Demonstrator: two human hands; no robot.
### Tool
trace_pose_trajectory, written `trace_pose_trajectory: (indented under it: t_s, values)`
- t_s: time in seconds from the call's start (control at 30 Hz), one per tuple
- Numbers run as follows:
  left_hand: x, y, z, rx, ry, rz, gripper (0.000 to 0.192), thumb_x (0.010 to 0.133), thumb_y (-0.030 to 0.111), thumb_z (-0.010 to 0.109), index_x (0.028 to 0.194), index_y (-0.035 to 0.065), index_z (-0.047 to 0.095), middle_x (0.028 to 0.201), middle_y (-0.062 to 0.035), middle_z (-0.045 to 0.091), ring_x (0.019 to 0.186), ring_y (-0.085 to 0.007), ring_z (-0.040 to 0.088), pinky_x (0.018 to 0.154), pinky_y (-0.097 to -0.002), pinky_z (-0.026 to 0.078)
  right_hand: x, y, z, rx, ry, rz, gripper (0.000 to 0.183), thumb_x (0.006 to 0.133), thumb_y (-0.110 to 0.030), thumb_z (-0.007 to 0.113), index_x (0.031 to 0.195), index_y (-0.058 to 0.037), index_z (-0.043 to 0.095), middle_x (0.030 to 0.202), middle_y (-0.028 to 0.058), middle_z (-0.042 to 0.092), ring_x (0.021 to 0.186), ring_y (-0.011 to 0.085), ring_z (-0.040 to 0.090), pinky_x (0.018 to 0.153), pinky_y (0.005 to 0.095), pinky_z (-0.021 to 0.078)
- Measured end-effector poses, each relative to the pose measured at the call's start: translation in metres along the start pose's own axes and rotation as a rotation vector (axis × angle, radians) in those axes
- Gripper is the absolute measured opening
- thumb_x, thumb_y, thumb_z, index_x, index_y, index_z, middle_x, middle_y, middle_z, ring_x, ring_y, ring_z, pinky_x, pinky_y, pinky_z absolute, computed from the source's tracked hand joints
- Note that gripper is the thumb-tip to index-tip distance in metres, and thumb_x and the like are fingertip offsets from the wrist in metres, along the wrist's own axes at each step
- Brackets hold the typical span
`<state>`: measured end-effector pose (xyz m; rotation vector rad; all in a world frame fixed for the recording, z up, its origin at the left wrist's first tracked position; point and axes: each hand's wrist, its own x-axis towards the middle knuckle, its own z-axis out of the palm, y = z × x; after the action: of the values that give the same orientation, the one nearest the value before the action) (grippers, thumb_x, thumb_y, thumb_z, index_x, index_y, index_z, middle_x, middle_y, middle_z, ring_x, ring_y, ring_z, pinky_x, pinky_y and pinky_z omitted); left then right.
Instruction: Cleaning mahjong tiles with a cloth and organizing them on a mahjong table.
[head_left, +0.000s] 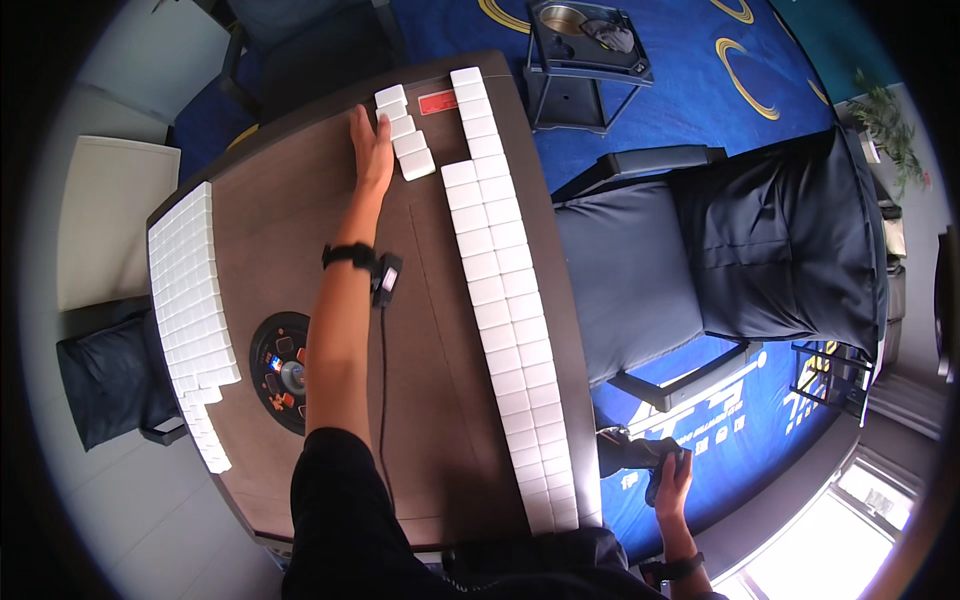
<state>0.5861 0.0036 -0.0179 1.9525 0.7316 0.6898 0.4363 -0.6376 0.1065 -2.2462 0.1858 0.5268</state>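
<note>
My left hand (373, 150) reaches over the brown mahjong table (300, 195), its thumb against a short, uneven row of white mahjong tiles (400, 127). Its fingers extend along the row's left side, gripping nothing. To the right, a long double row of white tiles (506, 300) follows the table's edge, single at its far end. A red card (437, 102) lies between the short row and that end. Off the table's right side, my right hand (673, 484) holds a black object (651, 455), perhaps a cloth; its kind is unclear.
A block of white tiles (191, 292) lines the left edge. My forearm partly covers the round control panel (279, 371). A small black device (387, 280) with a cable sits by my left wrist. Black armchairs (630, 270) and a side trolley (589, 52) stand around the table.
</note>
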Motion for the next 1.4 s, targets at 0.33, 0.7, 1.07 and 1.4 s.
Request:
trace_pose_trajectory:
  t_s: [0.33,0.7,1.07,1.4]
  values:
    - [0.019,-0.004,0.049,0.327,0.243,0.088,0.046,0.090,0.015,0.042,0.131,-0.0064,0.036,0.140,-0.0245,0.029,0.127,-0.0364,0.033,0.105,-0.0374,0.029,0.004,-0.010,0.000,0.032,0.006,0.052,0.025,0.094,-0.015,0.044,0.111,0.0030,0.048,0.092,0.0093,0.058,0.081,0.0138,0.051,0.072,0.0267,0.0426]
    - [0.020,0.011,0.070,0.272,0.147,0.052,0.046,0.092,0.018,0.038,0.132,-0.0054,0.035,0.141,-0.0241,0.026,0.128,-0.0358,0.032,0.105,-0.0358,0.030,0.010,-0.006,0.004,0.035,0.012,-0.005,0.026,0.094,-0.016,0.044,0.111,0.0039,0.048,0.091,0.0088,0.058,0.080,0.0129,0.051,0.070,0.0262,0.0424]
    - [0.026,0.020,0.086,-0.037,-0.063,0.006,0.072,0.094,0.052,0.016,0.140,-0.0039,0.014,0.147,-0.0226,0.008,0.137,-0.0328,0.009,0.111,-0.0365,0.014,0.008,0.001,0.004,0.027,0.049,0.021,0.027,0.094,-0.016,0.044,0.111,0.0040,0.048,0.092,0.0099,0.058,0.080,0.0141,0.051,0.071,0.0276,0.0426]
    - [-0.002,0.053,0.095,0.788,-0.165,0.151,0.070,0.088,0.057,0.032,0.143,0.0147,0.021,0.149,-0.0163,0.011,0.137,-0.0378,0.006,0.108,-0.0525,0.013,0.009,0.004,-0.001,0.056,0.034,-0.027,0.023,0.094,-0.014,0.044,0.108,0.0031,0.049,0.090,0.0083,0.058,0.079,0.0130,0.049,0.070,0.0268,0.0418]
